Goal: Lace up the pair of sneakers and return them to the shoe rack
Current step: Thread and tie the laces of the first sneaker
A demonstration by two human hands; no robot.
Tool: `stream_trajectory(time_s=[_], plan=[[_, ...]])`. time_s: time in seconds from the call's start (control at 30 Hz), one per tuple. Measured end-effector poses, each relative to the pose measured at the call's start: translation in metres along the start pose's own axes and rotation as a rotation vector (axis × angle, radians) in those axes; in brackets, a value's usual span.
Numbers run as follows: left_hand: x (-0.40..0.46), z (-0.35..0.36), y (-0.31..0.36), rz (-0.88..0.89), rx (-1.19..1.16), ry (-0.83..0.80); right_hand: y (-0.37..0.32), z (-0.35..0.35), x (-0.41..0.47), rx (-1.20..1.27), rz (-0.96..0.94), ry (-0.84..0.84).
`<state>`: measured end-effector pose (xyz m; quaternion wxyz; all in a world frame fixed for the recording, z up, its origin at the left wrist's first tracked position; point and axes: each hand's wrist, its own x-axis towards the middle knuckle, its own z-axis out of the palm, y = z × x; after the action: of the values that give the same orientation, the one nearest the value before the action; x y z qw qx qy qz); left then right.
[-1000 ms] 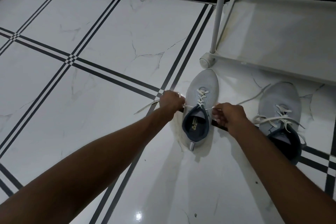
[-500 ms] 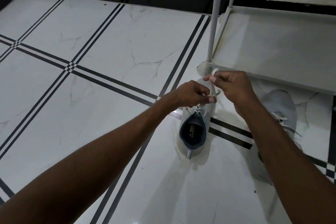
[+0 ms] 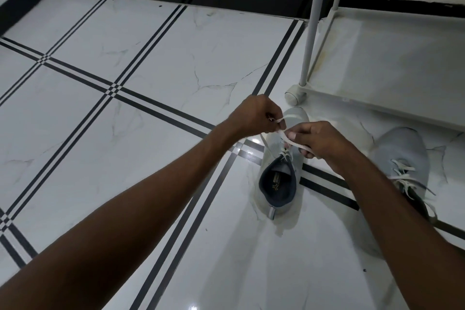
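Note:
A grey sneaker [image 3: 278,181] with a dark blue lining stands on the white tiled floor, toe pointing away from me. Its white lace [image 3: 289,139] is lifted above the tongue. My left hand [image 3: 256,118] pinches one end of the lace above the shoe's toe. My right hand [image 3: 317,142] grips the other strand just to the right, and the two strands cross between my fingers. The second grey sneaker [image 3: 402,158] sits on the floor to the right, partly behind my right forearm, with loose white laces.
The white shoe rack [image 3: 392,68] stands at the back right, its low shelf just beyond the sneakers, with an upright post and a caster [image 3: 294,94] at the near corner. A black skirting strip runs along the far wall.
A second ago my hands pulled the lace ends out sideways at the shoe's collar. They then rose and came together above the toe, and now the strands cross between them.

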<state>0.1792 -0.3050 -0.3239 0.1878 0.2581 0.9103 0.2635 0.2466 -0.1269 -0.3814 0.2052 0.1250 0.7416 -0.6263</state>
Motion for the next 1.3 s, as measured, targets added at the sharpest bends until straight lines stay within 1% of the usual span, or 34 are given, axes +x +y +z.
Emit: stream_trajectory(time_s=[0.07,0.13,0.17,0.2,0.23,0.3,0.37,0.4,0.47,0.5,0.53,0.6,0.67,0.7,0.77,0.83,0.9,0.93,0.97,1.03,1.1,1.13,1.17,1.3], plan=[[-0.001,0.016,-0.001,0.110,0.208,0.133,0.001,0.002,0.000,0.055,0.042,0.022],[-0.004,0.036,0.002,0.113,0.305,0.218,0.002,0.005,0.001,0.144,0.104,0.012],[-0.005,0.045,0.004,0.109,0.311,0.256,0.005,0.007,0.003,0.201,0.133,-0.015],[-0.005,0.051,0.006,0.095,0.282,0.290,0.008,0.007,0.004,0.272,0.160,-0.052],[-0.006,0.053,0.007,0.059,0.196,0.321,0.012,0.007,0.005,0.356,0.183,-0.095],[-0.007,0.053,0.005,-0.030,-0.042,0.358,0.016,0.005,0.004,0.491,0.223,-0.143],[-0.008,0.050,0.001,-0.100,-0.190,0.357,0.017,0.004,0.001,0.514,0.237,-0.102],[-0.008,0.050,-0.001,-0.133,-0.247,0.334,0.017,0.002,0.001,0.454,0.224,-0.046],[-0.011,0.051,-0.003,-0.190,-0.328,0.290,0.015,-0.001,0.002,0.225,0.169,0.074],[-0.013,0.052,-0.004,-0.215,-0.357,0.278,0.014,-0.004,0.003,0.110,0.140,0.104],[-0.014,0.054,-0.006,-0.239,-0.388,0.272,0.011,-0.007,0.003,0.028,0.113,0.099],[-0.015,0.056,-0.009,-0.274,-0.445,0.265,0.008,-0.016,0.004,-0.055,0.088,0.071],[-0.015,0.055,-0.014,-0.336,-0.487,0.255,0.005,-0.028,0.003,-0.192,0.068,0.124],[-0.016,0.054,-0.019,-0.380,-0.512,0.251,0.004,-0.033,0.002,-0.288,0.057,0.204],[-0.018,0.051,-0.028,-0.477,-0.580,0.231,0.008,-0.040,0.002,-0.473,0.043,0.439],[-0.018,0.050,-0.035,-0.589,-0.663,0.231,0.014,-0.038,0.000,-0.571,0.089,0.605],[-0.018,0.050,-0.039,-0.708,-0.721,0.235,0.021,-0.025,-0.003,-0.684,0.185,0.625],[-0.018,0.050,-0.039,-0.752,-0.728,0.215,0.024,-0.015,-0.005,-0.730,0.193,0.612],[-0.019,0.051,-0.039,-0.780,-0.733,0.177,0.025,-0.006,-0.007,-0.760,0.156,0.609],[-0.021,0.054,-0.036,-0.783,-0.779,0.098,0.024,0.012,-0.012,-0.679,0.018,0.554],[-0.024,0.060,-0.033,-0.749,-0.831,0.072,0.026,0.026,-0.015,-0.518,-0.070,0.389],[-0.025,0.063,-0.032,-0.722,-0.843,0.074,0.027,0.032,-0.016,-0.477,-0.073,0.322],[-0.026,0.066,-0.032,-0.689,-0.847,0.081,0.030,0.035,-0.017,-0.469,-0.071,0.293],[-0.028,0.073,-0.027,-0.568,-0.824,0.146,0.037,0.037,-0.017,-0.370,-0.085,0.369]])
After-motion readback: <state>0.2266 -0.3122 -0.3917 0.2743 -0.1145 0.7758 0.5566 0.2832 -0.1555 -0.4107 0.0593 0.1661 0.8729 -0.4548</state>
